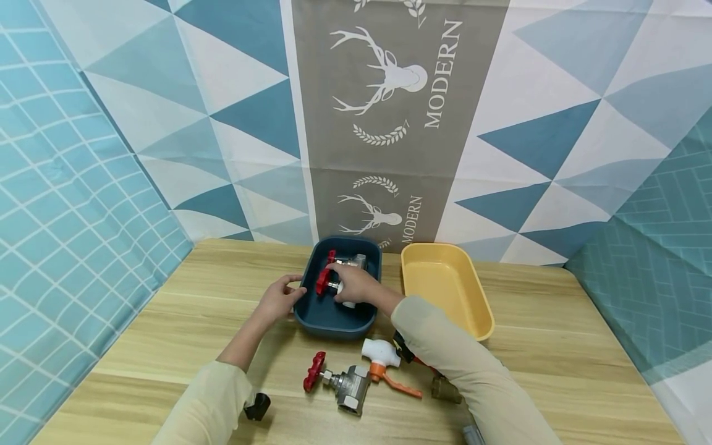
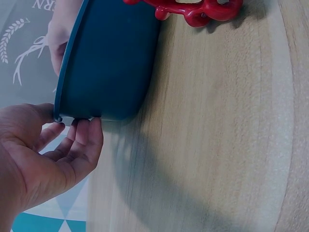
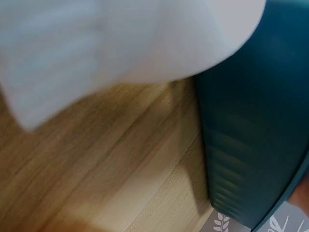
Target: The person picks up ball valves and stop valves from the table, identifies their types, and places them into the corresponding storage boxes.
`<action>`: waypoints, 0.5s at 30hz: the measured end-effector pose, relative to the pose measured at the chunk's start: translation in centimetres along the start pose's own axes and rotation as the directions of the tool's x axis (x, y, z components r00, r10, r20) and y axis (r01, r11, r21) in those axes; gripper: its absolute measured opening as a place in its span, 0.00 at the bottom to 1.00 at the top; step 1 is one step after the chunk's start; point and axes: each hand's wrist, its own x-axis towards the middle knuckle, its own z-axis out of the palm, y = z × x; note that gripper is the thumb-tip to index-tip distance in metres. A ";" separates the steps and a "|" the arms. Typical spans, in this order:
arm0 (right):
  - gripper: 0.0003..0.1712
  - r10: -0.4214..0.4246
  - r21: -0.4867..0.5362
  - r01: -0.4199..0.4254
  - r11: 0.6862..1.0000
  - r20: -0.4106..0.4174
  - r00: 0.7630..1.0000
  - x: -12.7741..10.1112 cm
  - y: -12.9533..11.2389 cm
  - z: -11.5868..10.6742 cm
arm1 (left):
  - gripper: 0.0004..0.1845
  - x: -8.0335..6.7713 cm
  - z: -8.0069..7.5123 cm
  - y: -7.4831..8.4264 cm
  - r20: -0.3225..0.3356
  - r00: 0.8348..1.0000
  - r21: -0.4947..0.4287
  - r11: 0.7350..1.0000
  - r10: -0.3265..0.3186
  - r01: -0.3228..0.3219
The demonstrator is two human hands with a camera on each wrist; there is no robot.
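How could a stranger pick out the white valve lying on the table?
Find the dark blue bin on the table. Just in front, right of the metal valve, lies the white valve; its orange lever differs from that neighbour's red handwheel.

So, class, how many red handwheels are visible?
3. The back handwheel and front handwheel are in the blue tray; the third handwheel is on the table. The right sleeve may hide others.

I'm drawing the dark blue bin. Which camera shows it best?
The head view: most of the dark blue bin's rim and its inside show. The left wrist view has only outer wall and some rim; the right wrist view, only part of its outside.
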 end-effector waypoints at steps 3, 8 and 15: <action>0.42 -0.003 -0.008 0.003 1.000 -0.002 1.000 -0.1 0.0 0.0 | 0.22 0.0 0.1 0.0 0.000 1.000 -0.001 1.000 0.003 -0.003; 0.42 0.004 0.000 -0.004 1.000 -0.005 1.000 -0.2 0.0 -0.1 | 0.22 0.0 0.1 0.0 -0.004 1.000 0.012 1.000 0.007 -0.007; 0.42 0.012 -0.001 -0.012 1.000 -0.009 1.000 -0.2 0.1 0.0 | 0.22 0.0 0.1 0.0 -0.003 1.000 0.015 1.000 0.008 -0.008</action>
